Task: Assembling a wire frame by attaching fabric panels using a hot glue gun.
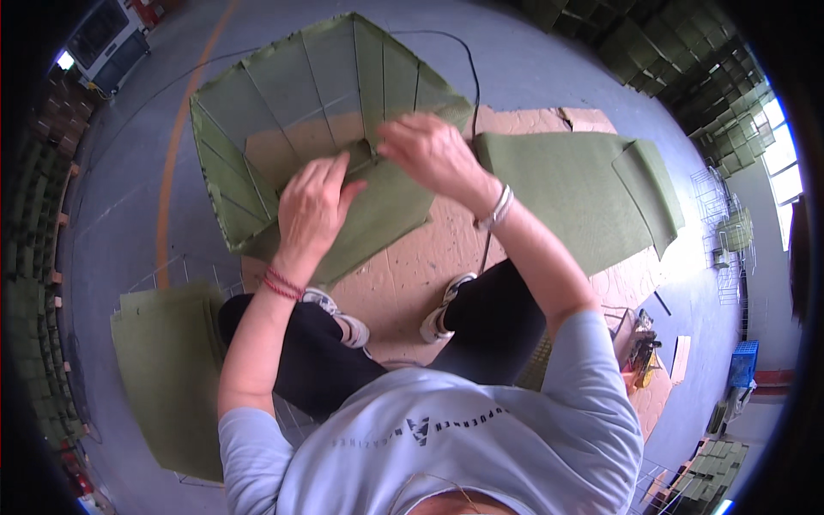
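Observation:
A large open box-like frame (319,69) of thin wires, wrapped in green mesh fabric, stands on the floor in front of me. A green fabric flap (378,210) hangs from its near side towards my feet. My left hand (311,206) is over the near edge, its fingers stretched and the thumb apart, with nothing seen in it. Close by on the right, my right hand (433,154) reaches across the same edge, fingers loosely bent and slightly blurred. Its fingertips are beside a dark fold in the fabric; whether they touch it is hidden.
Green fabric sheets (558,193) lie on flattened cardboard (403,309) to the right. Another fabric stack (167,378) is at my left. A black cable (474,69) runs behind the frame. Tools (642,352) lie at my right; stacked green boxes (678,69) line the far right.

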A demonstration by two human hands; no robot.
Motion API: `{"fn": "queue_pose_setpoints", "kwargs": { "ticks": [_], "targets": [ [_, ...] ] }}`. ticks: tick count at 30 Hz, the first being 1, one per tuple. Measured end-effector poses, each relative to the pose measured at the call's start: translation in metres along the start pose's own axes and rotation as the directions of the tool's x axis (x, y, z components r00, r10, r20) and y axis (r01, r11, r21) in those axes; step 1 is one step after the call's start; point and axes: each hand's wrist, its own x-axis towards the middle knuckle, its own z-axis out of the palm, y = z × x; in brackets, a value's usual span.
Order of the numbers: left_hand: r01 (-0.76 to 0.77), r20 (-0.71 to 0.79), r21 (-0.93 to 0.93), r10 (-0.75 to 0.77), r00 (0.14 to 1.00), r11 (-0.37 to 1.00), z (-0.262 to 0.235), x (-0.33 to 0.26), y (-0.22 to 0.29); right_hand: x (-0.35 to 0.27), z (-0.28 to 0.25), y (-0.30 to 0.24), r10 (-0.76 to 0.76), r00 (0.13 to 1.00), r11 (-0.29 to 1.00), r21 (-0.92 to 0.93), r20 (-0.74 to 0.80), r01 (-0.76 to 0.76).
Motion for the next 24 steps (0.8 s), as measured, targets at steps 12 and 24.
{"fn": "queue_pose_setpoints", "kwargs": {
  "ticks": [12,24],
  "targets": [
    [0.531,0.003,0.164,-0.539,0.842,0.831,-0.05,0.036,-0.143,0.019,-0.012,0.079,0.414,0.871,0.9,-0.022,-0.266,-0.434],
    [0.805,0.068,0.442,-0.91,0.41,0.395,0.006,0.039,-0.316,0.046,0.037,0.149,0.517,0.847,0.854,-0.011,0.125,-0.52]
  ]
}}
